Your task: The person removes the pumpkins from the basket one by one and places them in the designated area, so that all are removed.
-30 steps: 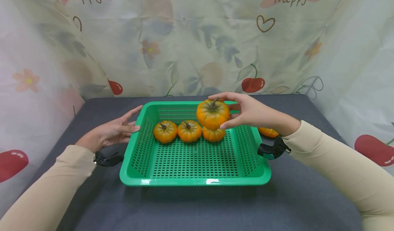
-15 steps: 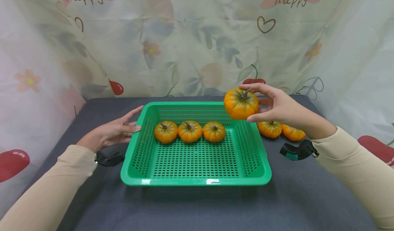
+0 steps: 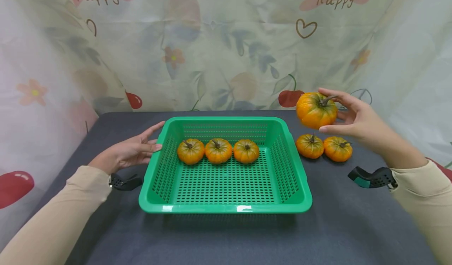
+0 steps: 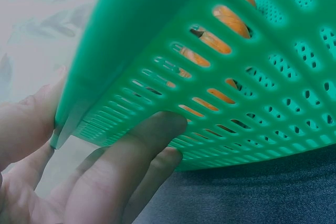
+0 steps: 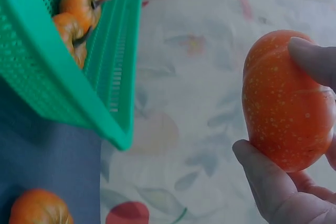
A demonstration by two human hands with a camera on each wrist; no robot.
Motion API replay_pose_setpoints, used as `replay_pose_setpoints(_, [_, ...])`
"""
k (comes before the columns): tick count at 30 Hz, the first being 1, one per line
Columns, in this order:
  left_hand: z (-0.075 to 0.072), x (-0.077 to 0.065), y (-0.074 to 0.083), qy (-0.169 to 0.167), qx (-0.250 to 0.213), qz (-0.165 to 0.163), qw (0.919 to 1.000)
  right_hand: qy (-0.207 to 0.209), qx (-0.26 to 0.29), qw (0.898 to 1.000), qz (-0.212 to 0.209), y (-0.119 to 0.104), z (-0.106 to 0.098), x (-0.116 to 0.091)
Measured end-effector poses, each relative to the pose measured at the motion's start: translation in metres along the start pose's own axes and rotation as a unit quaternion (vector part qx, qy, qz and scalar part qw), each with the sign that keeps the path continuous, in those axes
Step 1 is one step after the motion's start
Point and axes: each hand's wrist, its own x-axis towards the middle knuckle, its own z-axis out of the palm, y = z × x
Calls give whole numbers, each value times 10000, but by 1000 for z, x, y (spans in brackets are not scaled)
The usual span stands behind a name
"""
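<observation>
In the head view, my right hand (image 3: pixel 360 120) holds a small orange pumpkin (image 3: pixel 314 110) in the air beyond the basket's right side, fingers behind it and thumb at its front. The right wrist view shows the speckled underside of this pumpkin (image 5: pixel 286 100) between thumb and fingers. My left hand (image 3: pixel 128 151) touches the left side of a green plastic basket (image 3: pixel 226 208), its index finger stretched along the rim. Seen from the left wrist, fingertips (image 4: pixel 165 124) rest against the slotted outer wall. Three pumpkins (image 3: pixel 218 151) sit in a row inside the basket.
Two more pumpkins (image 3: pixel 309 146) stand side by side on the dark tablecloth (image 3: pixel 226 241), just right of the basket and below the held one. A printed curtain (image 3: pixel 212 53) hangs behind the table and along both sides.
My right hand has carried the pumpkin from over the basket's back right out past its right side. This uncovers the third pumpkin inside and the two outside. The left hand stays put.
</observation>
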Motion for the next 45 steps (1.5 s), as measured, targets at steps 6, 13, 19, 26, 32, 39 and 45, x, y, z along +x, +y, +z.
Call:
replay_pose_setpoints(6, [0,1,-1,29,-49,-31,10000,194,407,9989,-125,11,-14,-12])
replay_pose_setpoints(13, [-1,0,-1,12,-223,-47,9997,573,402,9974,188,23,-27,-27])
replay_pose_setpoints(19, [0,1,0,-15,-190,-34,9998,1113,-184,9926,441,39,-40,-41])
replay_pose_setpoints(26, [0,1,0,-31,-209,-26,9998,1641,-1372,9719,984,57,-57,-62])
replay_pose_setpoints(32, [0,1,0,-7,-161,-15,9999,1951,-1498,9626,1132,78,-69,-73])
replay_pose_setpoints(39, [0,0,0,17,-150,-14,9999,2072,-1844,9465,1648,102,-81,-79])
replay_pose_setpoints(45, [0,0,0,57,-128,-24,9999,2219,-2031,9285,2178,124,-91,-81])
